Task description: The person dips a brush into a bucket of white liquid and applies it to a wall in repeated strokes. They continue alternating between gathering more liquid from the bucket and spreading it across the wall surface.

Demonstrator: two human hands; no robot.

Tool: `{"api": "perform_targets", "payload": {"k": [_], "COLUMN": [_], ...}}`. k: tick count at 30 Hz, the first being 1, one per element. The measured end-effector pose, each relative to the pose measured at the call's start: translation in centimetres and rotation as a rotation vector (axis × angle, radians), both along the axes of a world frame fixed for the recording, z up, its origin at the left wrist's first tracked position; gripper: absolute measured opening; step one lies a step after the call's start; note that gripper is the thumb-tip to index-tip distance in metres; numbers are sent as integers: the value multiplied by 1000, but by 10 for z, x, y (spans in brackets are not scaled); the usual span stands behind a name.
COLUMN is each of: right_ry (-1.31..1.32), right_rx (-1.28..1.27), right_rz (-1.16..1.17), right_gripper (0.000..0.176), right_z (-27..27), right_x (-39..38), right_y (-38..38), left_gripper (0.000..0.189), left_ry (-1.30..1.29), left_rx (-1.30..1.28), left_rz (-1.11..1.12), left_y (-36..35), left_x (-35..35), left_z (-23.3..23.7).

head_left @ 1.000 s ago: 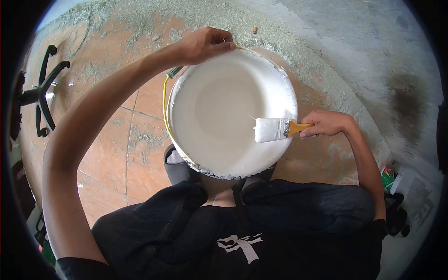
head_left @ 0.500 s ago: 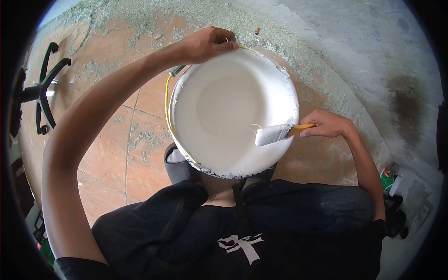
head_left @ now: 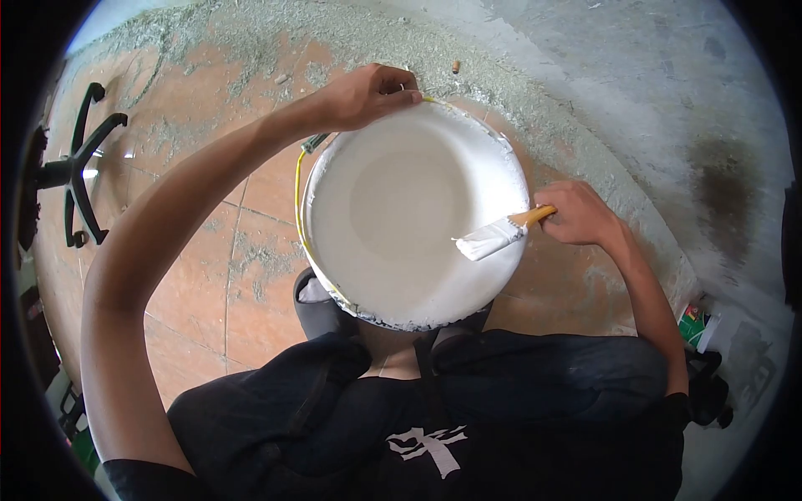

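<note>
Head view: your left hand (head_left: 374,96) pinches the far rim of the bucket (head_left: 499,167), its fingertips hard to see. Your right hand (head_left: 581,215) grips the paintbrush (head_left: 491,239) across the right edge, handle tipped up more than before. Tile floor (head_left: 192,296) gives room leftward, near a cut-off chair base (head_left: 79,160).

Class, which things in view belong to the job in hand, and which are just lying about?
In the job:
brush, held in the right hand
bucket, left hand on its rim
whitish liquid in the bucket

Lying about, it seems:
chair base
brown stub
floor debris
green-and-white container
</note>
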State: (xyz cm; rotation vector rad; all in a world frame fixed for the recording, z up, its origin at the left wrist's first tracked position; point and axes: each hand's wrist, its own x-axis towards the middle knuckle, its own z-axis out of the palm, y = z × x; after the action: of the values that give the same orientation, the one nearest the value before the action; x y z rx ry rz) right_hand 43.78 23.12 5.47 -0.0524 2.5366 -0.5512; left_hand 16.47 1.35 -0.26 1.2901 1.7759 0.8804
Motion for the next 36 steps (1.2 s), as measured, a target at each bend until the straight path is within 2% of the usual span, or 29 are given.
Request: {"api": "perform_targets", "payload": {"k": [2,5,8,14,21,26,36], "right_ry": [138,195,214,244,222,222,193], "right_rx": [96,144,85,157,93,64,118], "right_rz": [4,-26,-87,-62,-97,-123,-115], "right_gripper": [12,12,12,9,9,10,10], "right_z": [-10,-15,-14,-25,-33,-34,-31], "right_x": [4,5,4,4,6,7,8], "right_y": [1,3,7,6,7,6,5], "left_gripper": [35,36,35,35,36,39,39], "left_ry": [10,-16,-1,-14,-9,-19,-24], "left_rx": [-17,50,-31,-49,-55,84,68], "left_rz": [6,35,17,9,12,35,42], "left_y": [-1,-1,-1,-1,-1,-2,-2], "left_x": [0,3,2,1,1,2,3], "left_z": [0,-2,3,7,1,-6,-4]}}
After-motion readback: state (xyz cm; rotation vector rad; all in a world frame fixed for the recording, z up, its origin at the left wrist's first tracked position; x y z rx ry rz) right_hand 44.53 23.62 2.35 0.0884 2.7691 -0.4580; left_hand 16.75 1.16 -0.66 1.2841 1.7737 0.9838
